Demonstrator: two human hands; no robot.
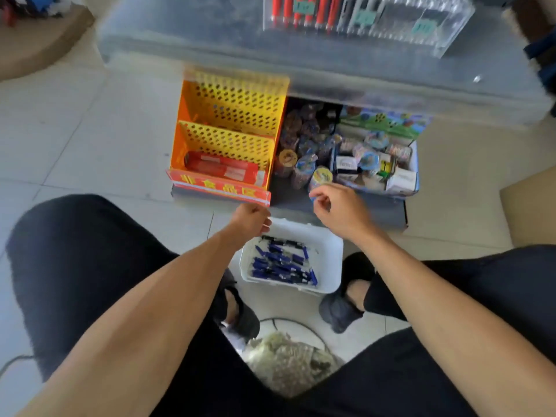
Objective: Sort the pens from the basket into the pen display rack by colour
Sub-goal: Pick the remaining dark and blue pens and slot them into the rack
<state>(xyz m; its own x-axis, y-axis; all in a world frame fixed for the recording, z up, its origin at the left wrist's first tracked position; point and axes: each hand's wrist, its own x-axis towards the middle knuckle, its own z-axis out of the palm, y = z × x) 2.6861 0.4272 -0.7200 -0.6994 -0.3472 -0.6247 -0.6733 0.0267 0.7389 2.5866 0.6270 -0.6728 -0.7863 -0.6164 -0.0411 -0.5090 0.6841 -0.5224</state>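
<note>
Grey counter [331,70]: stands beyond the basket, the biggest thing here, blurred along its front edge.
Orange stand [228,127]: on the floor beyond the basket and to its left, under the counter's edge, with yellow perforated tiers and red packets in the lowest one.
Pen display rack [445,31]: clear plastic, up on the counter, well apart from the basket and beyond it to the right. Red pens [301,10] stand upright in its left slots.
Toy box [403,179]: just beyond the basket on the right, crammed with colourful small packs and tubs.
Basket [331,251]: white, on the tiled floor between the person's two dark shoes.
Left hand [251,219]: above the basket's far left corner, fingers curled inward; I cannot tell whether they hold anything.
Right hand [340,207]: above the basket's far right edge, fingers curled with thumb near forefinger; I cannot tell whether anything is pinched.
Blue pens [279,263]: lying heaped inside the basket, mostly lengthwise across it.
</note>
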